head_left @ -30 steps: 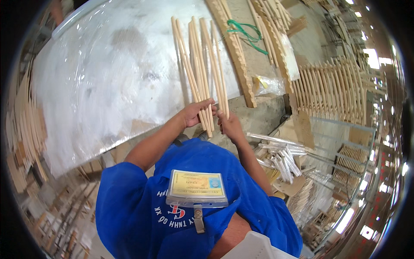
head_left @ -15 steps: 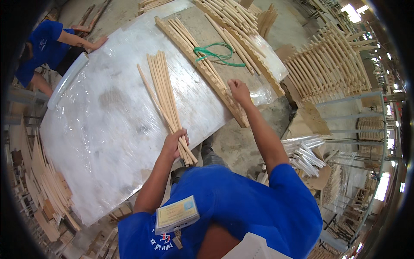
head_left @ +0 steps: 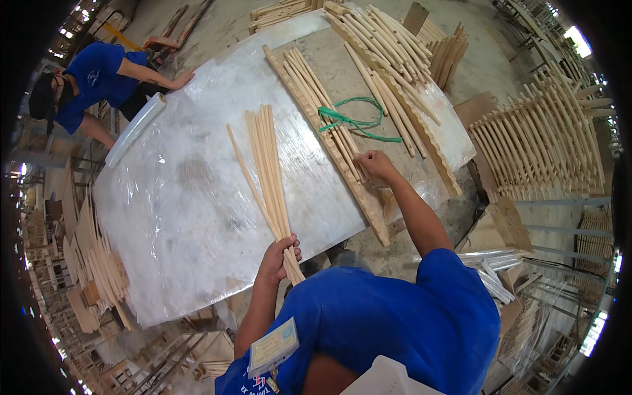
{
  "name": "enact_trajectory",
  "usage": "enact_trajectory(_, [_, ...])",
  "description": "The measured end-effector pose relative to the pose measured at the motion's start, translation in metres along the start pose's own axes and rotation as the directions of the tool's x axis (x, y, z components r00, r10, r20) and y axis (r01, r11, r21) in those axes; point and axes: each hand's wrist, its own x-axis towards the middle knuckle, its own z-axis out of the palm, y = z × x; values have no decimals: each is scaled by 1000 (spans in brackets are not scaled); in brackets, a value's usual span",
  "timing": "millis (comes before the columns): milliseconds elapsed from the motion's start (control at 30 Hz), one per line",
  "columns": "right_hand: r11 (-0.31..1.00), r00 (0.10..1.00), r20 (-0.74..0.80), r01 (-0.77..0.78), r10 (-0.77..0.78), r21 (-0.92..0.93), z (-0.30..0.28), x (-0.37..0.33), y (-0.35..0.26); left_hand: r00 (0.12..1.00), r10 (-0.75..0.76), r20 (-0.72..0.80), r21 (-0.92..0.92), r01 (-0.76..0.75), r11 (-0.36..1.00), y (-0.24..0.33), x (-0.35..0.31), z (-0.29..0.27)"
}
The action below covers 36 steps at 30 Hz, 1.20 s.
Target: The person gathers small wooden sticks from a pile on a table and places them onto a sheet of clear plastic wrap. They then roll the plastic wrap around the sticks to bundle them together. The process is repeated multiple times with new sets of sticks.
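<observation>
My left hand (head_left: 280,259) is wrapped round the lower end of a bundle of slender wooden rods (head_left: 268,174), which fan out over the plastic-covered table (head_left: 191,243). One rod splays apart on the left of the bundle. My right hand (head_left: 376,166) is closed at the near ends of more wooden rods (head_left: 304,79), lying along a notched wooden rail (head_left: 309,122). Whatever its fingers pinch is hidden. Just beyond that hand, a loop of green strap (head_left: 355,118) lies across these rods.
A second notched rail (head_left: 408,125) runs to the right, with piled rods (head_left: 378,39) beyond it. At the far left a co-worker (head_left: 99,79) leans on the table beside a roll of clear film (head_left: 135,130). Stacked wooden pieces (head_left: 536,141) stand at right.
My right hand has come down and nearer to the ends of the rods by the rail. The left hand still holds its bundle. The whole view has shifted, so the table appears lower and further right.
</observation>
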Motion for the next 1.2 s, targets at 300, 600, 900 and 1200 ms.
enact_trajectory(300, [992, 993, 117, -8, -7, 125, -38, -99, 33, 985, -79, 151, -65, 90, 994, 8, 14, 5])
enact_trajectory(600, [717, 860, 82, -469, 504, 515, 5, -452, 61, 953, -106, 283, -44, 123, 991, 11, 11, -35])
enact_trajectory(900, [838, 996, -35, -53, 86, 544, 173, -450, -28, 867, -168, 468, -74, 228, 971, 2, -43, -117])
enact_trajectory(1200, [968, 738, 651, 249, -179, -16, 273, -365, -115, 887, -67, 458, 94, 26, 995, 20, -84, -161])
